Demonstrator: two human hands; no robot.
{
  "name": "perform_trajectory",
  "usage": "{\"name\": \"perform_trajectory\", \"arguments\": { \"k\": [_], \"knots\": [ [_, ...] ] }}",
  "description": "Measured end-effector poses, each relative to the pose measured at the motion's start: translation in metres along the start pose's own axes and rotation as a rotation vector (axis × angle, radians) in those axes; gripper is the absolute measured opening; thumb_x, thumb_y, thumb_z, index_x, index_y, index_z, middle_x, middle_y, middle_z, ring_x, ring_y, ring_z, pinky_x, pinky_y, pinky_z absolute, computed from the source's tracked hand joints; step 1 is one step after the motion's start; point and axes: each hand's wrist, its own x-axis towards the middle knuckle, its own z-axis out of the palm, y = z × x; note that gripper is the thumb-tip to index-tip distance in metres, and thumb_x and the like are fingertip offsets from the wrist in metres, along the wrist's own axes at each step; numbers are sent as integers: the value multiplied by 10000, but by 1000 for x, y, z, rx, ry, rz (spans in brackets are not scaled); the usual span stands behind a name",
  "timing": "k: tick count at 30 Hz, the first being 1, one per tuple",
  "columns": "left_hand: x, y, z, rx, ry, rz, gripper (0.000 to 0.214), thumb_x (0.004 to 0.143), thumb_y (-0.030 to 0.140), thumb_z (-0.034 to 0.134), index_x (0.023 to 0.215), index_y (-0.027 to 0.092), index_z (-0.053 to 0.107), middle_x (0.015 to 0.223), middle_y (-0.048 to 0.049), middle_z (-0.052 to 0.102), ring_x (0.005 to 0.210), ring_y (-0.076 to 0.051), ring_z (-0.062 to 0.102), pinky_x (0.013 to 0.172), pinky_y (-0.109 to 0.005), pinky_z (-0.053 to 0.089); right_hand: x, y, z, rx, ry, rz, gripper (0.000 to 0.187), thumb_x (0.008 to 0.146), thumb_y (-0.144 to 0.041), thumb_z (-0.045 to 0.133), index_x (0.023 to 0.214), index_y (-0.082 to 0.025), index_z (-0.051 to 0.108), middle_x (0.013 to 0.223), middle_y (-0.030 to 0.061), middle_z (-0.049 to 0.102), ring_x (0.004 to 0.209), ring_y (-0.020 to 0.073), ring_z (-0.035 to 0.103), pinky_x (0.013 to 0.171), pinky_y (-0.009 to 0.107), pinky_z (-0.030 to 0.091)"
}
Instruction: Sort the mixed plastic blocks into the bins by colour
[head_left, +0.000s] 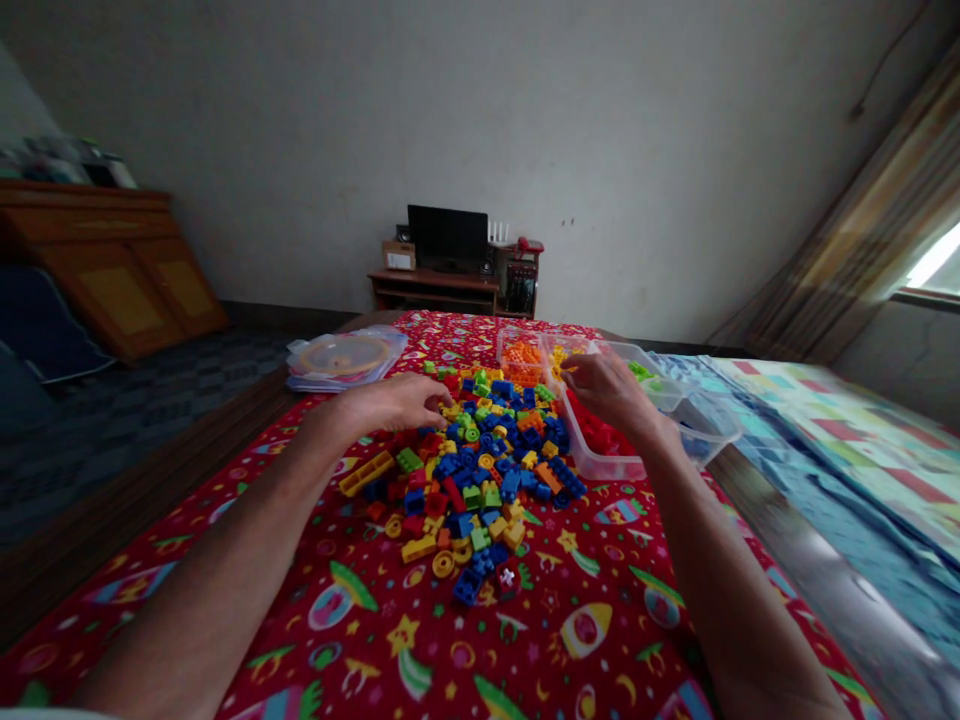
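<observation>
A heap of small plastic building blocks [480, 470] in blue, yellow, red, green and orange lies on a red patterned cloth [525, 640]. My left hand [397, 400] rests palm down at the heap's far left edge, fingers curled onto the blocks; what they hold is hidden. My right hand [604, 385] hovers over clear plastic bins, fingers pinched near a yellow piece [559, 357]. The nearest clear bin [600, 462] holds red blocks; others behind hold orange blocks [523, 358] and green blocks [640, 371].
Stacked clear lids [345, 357] lie at the cloth's far left. A wooden table edge [150, 480] runs on the left. A bed with colourful bedding [847, 440] is on the right. A low desk with a monitor [448, 238] stands at the back wall.
</observation>
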Motion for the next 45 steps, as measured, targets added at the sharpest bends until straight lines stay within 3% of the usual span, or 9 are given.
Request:
{"name": "perform_trajectory", "arguments": {
  "k": [5,8,18,22,28,33,37,42,45],
  "knots": [
    [-16,-5,15,109,-116,-15,260,668,293,641,915,221,684,816,-16,695,709,-173,611,592,-222,414,-6,-37,12,63,-102,-171,207,851,-167,445,814,-160,649,646,20,575,540,86,384,536,251,236],
    [-24,-8,25,136,-89,9,185,690,266,611,855,198,661,854,-29,673,752,-169,598,623,-221,415,-10,-54,24,97,-208,-288,176,848,-174,464,810,-155,635,640,7,545,533,74,346,526,244,221],
    [-32,-21,13,152,50,-39,205,720,238,448,854,176,590,734,-12,621,621,-155,535,552,-242,357,-38,-110,46,176,-418,-605,208,883,-258,501,1027,-188,633,918,58,671,806,137,584,647,225,363],
    [-37,-42,9,170,12,-60,255,701,213,425,872,170,610,768,-14,637,660,-160,558,598,-237,393,-49,-119,58,100,-435,-583,222,859,-253,520,1033,-186,640,1005,89,663,930,180,592,731,255,421],
    [-24,-52,35,137,-53,-103,338,695,303,586,1013,216,659,878,-23,695,767,-194,627,656,-235,434,-42,-110,53,182,-436,-524,327,801,-104,494,1072,-200,650,960,68,680,882,160,605,721,230,415],
    [-16,-39,42,71,74,-26,282,723,355,623,970,236,689,923,-37,711,865,-220,638,729,-258,448,-29,-96,56,303,-258,-417,399,779,-103,493,1158,-142,613,824,71,686,738,154,603,652,238,395],
    [-17,-21,36,-191,221,-2,341,760,441,593,994,210,683,828,-33,708,769,-204,640,684,-265,471,-20,-90,62,483,-142,-242,406,803,-108,482,1190,-136,600,811,64,698,717,148,618,664,240,420],
    [-13,9,45,-769,192,1,534,712,568,612,1062,168,651,877,-44,708,760,-206,657,680,-304,522,-13,-87,65,756,-129,-81,443,796,-112,527,1236,-152,563,890,52,714,790,156,646,725,262,469],
    [-12,25,54,-856,220,-4,511,677,549,652,995,150,677,926,-63,715,884,-254,649,773,-350,518,-13,-88,69,783,-162,-135,391,759,-140,613,1150,-156,611,916,48,708,822,167,645,740,262,467]
  ]
}}
